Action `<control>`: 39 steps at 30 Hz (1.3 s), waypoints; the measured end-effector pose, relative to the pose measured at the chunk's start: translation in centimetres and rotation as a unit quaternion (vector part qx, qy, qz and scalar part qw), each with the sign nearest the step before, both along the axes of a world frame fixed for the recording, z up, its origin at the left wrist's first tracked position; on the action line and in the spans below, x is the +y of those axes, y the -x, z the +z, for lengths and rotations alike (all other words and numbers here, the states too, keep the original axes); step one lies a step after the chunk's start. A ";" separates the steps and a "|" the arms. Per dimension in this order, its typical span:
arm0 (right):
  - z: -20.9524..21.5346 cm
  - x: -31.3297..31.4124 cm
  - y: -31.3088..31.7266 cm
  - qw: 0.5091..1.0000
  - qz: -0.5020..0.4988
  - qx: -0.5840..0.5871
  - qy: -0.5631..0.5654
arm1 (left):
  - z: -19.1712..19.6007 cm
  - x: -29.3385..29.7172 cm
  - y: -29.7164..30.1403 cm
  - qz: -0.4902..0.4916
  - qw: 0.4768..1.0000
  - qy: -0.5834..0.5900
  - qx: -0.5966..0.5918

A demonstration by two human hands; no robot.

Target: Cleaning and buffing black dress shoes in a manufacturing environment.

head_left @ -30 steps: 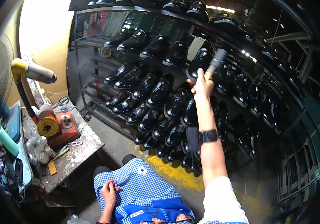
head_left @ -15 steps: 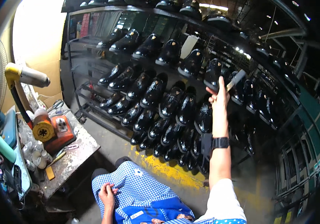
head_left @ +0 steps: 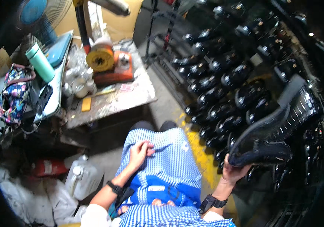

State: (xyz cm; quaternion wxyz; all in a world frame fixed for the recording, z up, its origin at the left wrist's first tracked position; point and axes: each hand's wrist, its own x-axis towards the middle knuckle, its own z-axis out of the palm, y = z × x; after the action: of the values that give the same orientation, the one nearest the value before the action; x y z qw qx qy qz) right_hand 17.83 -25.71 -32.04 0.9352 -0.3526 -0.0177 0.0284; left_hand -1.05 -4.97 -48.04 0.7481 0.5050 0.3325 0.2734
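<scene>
My right hand (head_left: 233, 173), low on the right, grips a glossy black shoe (head_left: 302, 113) by its heel end. The shoe is tilted, its toe pointing up and away and its grey sole edge (head_left: 258, 128) facing left. Its dark ankle opening (head_left: 266, 153) lies close to my wrist. Over the blue-and-white checked apron (head_left: 162, 147) on my lap, my left hand (head_left: 140, 152) rests in the air or on the cloth, fingers loosely bent and apart, with nothing in them.
A dark rack with rows of glossy black shoes (head_left: 241, 73) fills the right. On the left stands a worn table (head_left: 116, 106) with an orange machine (head_left: 114, 72) and cups. Beside it are a mint bottle (head_left: 41, 62) and floral bag (head_left: 16, 92). A white jug (head_left: 82, 178) is below.
My right hand was stretched out at the rack and has drawn back toward me, now with a black shoe in it. The view has swung left and down. My left hand stays over the apron.
</scene>
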 end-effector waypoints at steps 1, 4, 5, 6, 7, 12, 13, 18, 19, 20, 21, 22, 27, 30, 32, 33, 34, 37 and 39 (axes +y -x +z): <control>-2.3 -0.5 1.0 0.995 -0.057 0.072 0.047 | 0.6 0.3 -0.1 -0.011 1.000 0.009 0.000; -2.6 1.0 3.7 0.958 0.241 0.041 0.150 | 4.8 0.2 -1.0 -0.045 0.995 0.069 -0.050; -2.8 2.5 4.0 0.936 0.331 0.031 0.119 | 5.6 0.0 -1.3 -0.065 0.993 0.075 -0.070; -3.1 3.5 4.0 0.915 0.391 0.042 0.092 | 6.9 -0.4 -1.8 -0.076 0.991 0.065 -0.089; -4.9 4.1 4.0 0.909 0.400 0.081 0.082 | 7.8 -0.9 -2.5 -0.089 0.989 0.052 -0.110; -7.8 5.3 5.3 0.860 0.460 0.201 0.094 | 8.3 -2.2 -3.5 -0.068 0.978 0.178 -0.086; -7.9 5.5 5.6 0.858 0.461 0.205 0.097 | 8.3 -2.4 -4.0 -0.065 0.978 0.181 -0.085; -7.9 5.8 5.8 0.850 0.439 0.252 0.148 | 7.6 -2.5 -5.2 -0.007 0.988 0.122 -0.094; -8.1 5.6 5.5 0.842 0.447 0.265 0.145 | 7.5 -2.5 -5.3 -0.021 0.988 0.107 -0.111; -8.0 5.5 5.3 0.841 0.457 0.253 0.138 | 7.5 -2.4 -5.3 -0.050 0.981 0.139 -0.125; -8.1 5.4 5.3 0.842 0.455 0.256 0.139 | 7.5 -2.5 -5.3 -0.052 0.981 0.142 -0.123; -8.2 5.5 5.3 0.847 0.446 0.258 0.134 | 7.6 -2.7 -5.5 -0.050 0.985 0.091 -0.139; -9.2 5.0 5.1 0.850 0.448 0.248 0.125 | 8.4 -2.4 -5.5 -0.049 0.988 0.048 -0.141; -10.2 5.0 5.1 0.844 0.449 0.252 0.149 | 8.2 -1.4 -6.1 0.013 0.994 0.066 -0.087; -9.7 5.1 5.2 0.845 0.455 0.225 0.170 | 8.2 -0.6 -6.7 0.045 0.986 0.147 -0.056; -9.6 5.0 5.1 0.845 0.456 0.223 0.166 | 7.7 -0.7 -6.9 0.052 0.985 0.156 -0.053; -9.8 5.0 5.1 0.843 0.456 0.229 0.168 | 7.7 -0.7 -6.9 0.035 0.985 0.149 -0.078; -10.5 4.5 4.9 0.842 0.453 0.246 0.161 | 9.0 -1.3 -5.6 -0.094 0.988 0.029 -0.123; -11.1 3.9 4.6 0.840 0.468 0.226 0.155 | 7.8 -2.2 -5.4 -0.075 0.990 0.003 -0.121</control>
State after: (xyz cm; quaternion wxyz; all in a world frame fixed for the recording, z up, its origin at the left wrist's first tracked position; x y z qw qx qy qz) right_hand 13.27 -21.84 -43.13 0.7220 -0.4261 0.0362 0.5439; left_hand 4.38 -7.16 -40.21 0.8027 0.4896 0.2010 0.2750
